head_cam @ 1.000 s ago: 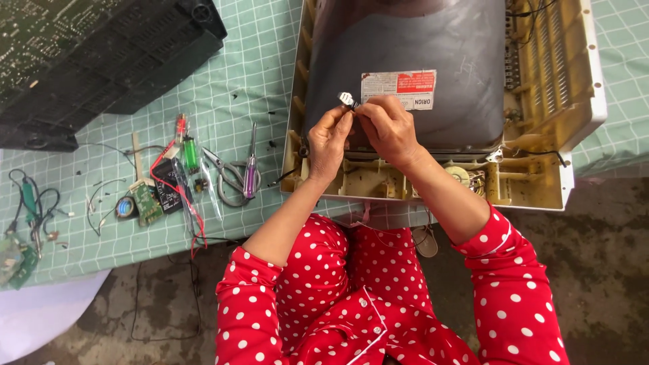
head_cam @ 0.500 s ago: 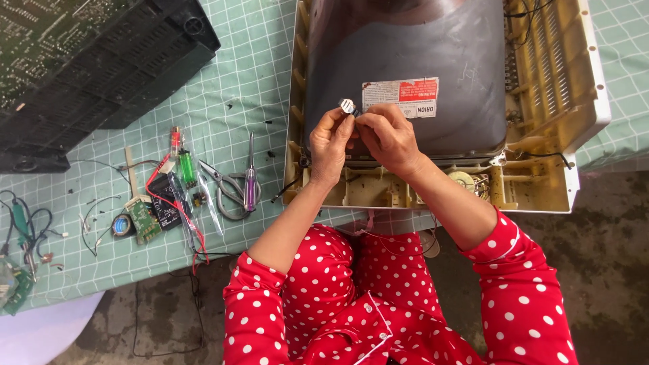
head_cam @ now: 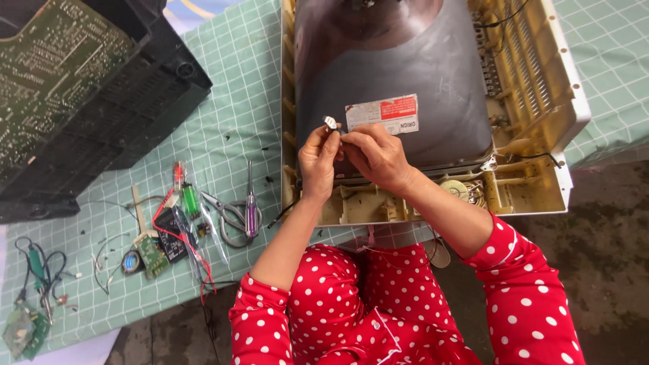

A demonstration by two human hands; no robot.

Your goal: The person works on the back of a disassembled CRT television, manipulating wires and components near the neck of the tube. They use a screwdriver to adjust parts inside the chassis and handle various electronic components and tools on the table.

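Now both hands, left hand (head_cam: 318, 157) and right hand (head_cam: 376, 157), pinch a small white clip (head_cam: 330, 123) over the picture tube (head_cam: 399, 74); loosened fingertips could drop it into the casing (head_cam: 541, 122)

A matt dark glass tube (head_cam: 399, 67) is seated in a yellowed plastic casing (head_cam: 541, 101); a glossy paper label (head_cam: 382, 115) is stuck on, and checked green cloth (head_cam: 230, 122) covers the desk.

Too small to identify: white metal piece (head_cam: 330, 123) pinched at fingertips. Cut off at frame edges: dark grey picture tube (head_cam: 392, 74), black plastic back cover (head_cam: 101, 115).
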